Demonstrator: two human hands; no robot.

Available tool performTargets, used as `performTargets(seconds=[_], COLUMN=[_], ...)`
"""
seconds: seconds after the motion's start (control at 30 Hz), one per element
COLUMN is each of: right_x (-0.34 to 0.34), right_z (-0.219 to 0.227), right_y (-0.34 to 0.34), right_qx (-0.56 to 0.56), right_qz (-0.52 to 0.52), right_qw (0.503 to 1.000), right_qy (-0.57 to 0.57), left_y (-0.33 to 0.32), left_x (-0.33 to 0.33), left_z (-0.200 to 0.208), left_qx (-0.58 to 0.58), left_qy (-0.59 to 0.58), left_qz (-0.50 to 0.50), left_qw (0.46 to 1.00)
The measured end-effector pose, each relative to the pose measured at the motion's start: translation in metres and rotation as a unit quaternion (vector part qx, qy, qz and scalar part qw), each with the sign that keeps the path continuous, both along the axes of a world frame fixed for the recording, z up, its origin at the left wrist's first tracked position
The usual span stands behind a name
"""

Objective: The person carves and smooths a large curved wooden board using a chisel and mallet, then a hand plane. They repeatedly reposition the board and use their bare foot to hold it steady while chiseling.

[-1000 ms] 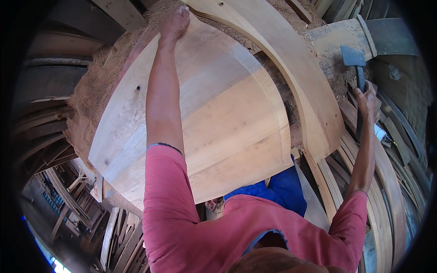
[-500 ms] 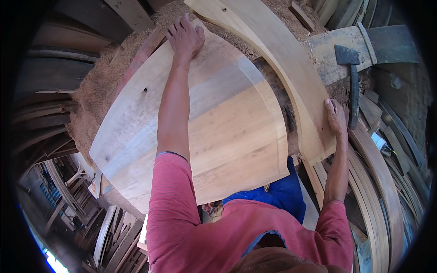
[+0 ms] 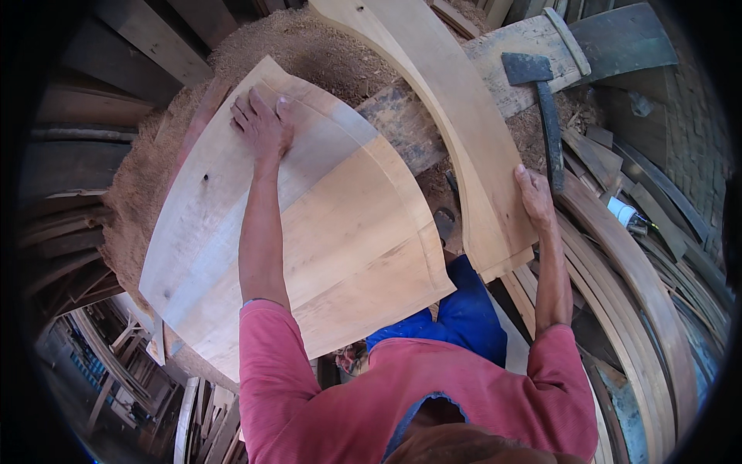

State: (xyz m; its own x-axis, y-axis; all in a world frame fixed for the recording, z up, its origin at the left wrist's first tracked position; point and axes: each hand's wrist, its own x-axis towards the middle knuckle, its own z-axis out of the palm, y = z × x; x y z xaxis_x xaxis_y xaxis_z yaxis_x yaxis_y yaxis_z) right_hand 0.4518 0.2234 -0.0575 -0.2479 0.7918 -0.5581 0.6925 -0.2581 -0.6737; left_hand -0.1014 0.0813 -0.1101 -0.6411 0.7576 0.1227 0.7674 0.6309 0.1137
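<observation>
A person in a faded pink shirt [image 3: 479,394] with frayed blue neck trim is leaning in from the lower edge of the frame, and bright blue trousers [image 3: 473,317] are showing just above it. A large, pale, fan-shaped wooden panel [image 3: 340,232], joined from greyish and honey-coloured strips, is lying across the centre and left of the frame, its lower edge covering part of the trousers.

At right of centre, the right hand [image 3: 536,199] is gripping the right edge of a long, light-brown curved wooden board [image 3: 471,116]; its far fingers are hidden, so how tightly they are closing cannot be told. The board is running from the top centre down toward the trousers, standing apart from the panel. Farther up, the left hand [image 3: 264,127] is resting palm down near the panel's upper corner, fingers spread.

A dark hammer-like tool [image 3: 547,116] with a blocky head is lying at upper right, its handle end just beside the right hand. Its head is overlapping a worn, whitish plank [image 3: 533,48], which is passing beneath the board. Brown sawdust [image 3: 309,46] is heaping behind the panel, and dark stacked timber [image 3: 77,174] is filling the far left.
</observation>
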Motion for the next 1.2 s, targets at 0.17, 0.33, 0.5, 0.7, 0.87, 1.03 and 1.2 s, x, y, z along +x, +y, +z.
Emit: performTargets(seconds=[0.17, 0.33, 0.5, 0.7, 0.87, 1.03, 1.2], right_x=[0.009, 0.019, 0.003, 0.004, -0.004, -0.002, -0.021], right_z=[0.000, -0.016, -0.005, -0.008, -0.010, -0.003, 0.008], right_y=[0.007, 0.027, 0.033, 0.027, 0.019, 0.023, 0.030], right_qx=[0.025, 0.044, 0.088, 0.053, 0.062, -0.043, -0.083], right_qz=[0.006, 0.010, 0.041, 0.068, 0.032, 0.010, -0.016], right_qw=[0.997, 0.999, 0.995, 0.992, 0.998, 0.998, 0.994], right_qy=[0.066, -0.017, -0.038, -0.091, -0.006, 0.042, 0.066], left_y=[-0.003, 0.003, -0.003, -0.010, -0.017, -0.017, -0.021], left_x=[-0.012, -0.007, -0.012, -0.009, -0.016, -0.017, -0.019], left_z=[-0.011, -0.002, -0.009, -0.005, -0.003, -0.015, -0.015], left_qx=[-0.032, 0.030, 0.070, 0.058, 0.079, 0.092, 0.071], left_qy=[0.010, -0.005, -0.037, -0.046, -0.070, -0.060, -0.052], left_qz=[0.037, 0.010, -0.005, -0.034, -0.112, -0.142, -0.123], left_qw=[0.999, 0.999, 0.997, 0.997, 0.988, 0.984, 0.989])
